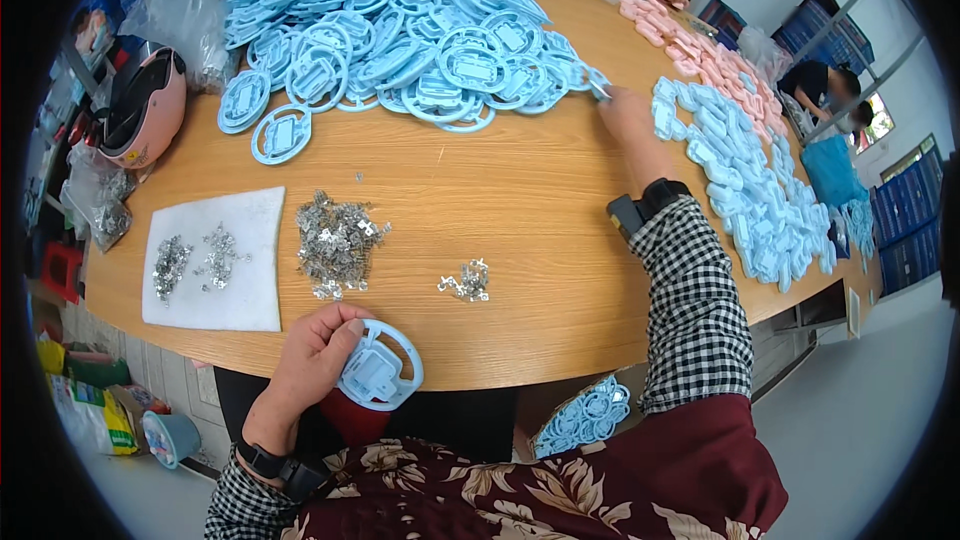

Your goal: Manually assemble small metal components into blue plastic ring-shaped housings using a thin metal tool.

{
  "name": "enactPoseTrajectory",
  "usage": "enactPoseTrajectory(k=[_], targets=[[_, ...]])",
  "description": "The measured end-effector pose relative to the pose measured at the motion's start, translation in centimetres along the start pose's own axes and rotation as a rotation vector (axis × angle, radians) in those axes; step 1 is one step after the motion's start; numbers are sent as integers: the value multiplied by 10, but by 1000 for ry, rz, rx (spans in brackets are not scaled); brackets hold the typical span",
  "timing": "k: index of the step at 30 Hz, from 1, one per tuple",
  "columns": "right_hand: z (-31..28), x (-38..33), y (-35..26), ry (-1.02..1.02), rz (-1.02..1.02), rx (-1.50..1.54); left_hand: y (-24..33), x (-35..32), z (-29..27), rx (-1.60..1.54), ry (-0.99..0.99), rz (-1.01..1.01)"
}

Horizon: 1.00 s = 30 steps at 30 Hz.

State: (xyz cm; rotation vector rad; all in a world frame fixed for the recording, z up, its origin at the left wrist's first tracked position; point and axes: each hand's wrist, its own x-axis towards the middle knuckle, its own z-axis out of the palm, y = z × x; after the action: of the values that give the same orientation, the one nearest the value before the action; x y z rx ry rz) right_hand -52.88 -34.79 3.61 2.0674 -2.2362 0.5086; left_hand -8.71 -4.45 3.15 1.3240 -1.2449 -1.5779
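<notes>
My left hand [318, 355] grips the rim of a light-blue plastic steering-wheel-shaped part [378, 372] at the table's front edge, its moulded inner side facing up. My right hand [632, 122] reaches far out to the right end of a large heap of the same blue wheel parts [480, 60]. Its fingers are drawn together around something small and pale at the heap's edge, too small to make out. Between my arms lie a big pile of small metal clips [335, 240] and a smaller clip pile [470, 282].
A white foam sheet [250, 285] with two small-part piles lies left. Blue plastic pieces [735, 180] and pink ones [700, 55] line the right side. A pink helmet [150, 120] sits at the left edge. A box of blue parts [590, 415] stands below the table. Two other people sit beyond.
</notes>
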Motion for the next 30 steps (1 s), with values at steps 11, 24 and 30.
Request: enactPoseTrajectory(k=[11,24,30], targets=[[-21,-51,-118,85,-484,209,-9,3,-1,85,56,84],[-60,-130,-54,-328,-16,-86,-4,9,-13,164,-98,85],[-92,-177,-87,-352,-55,11,-7,16,-20,-116,-253,-38]])
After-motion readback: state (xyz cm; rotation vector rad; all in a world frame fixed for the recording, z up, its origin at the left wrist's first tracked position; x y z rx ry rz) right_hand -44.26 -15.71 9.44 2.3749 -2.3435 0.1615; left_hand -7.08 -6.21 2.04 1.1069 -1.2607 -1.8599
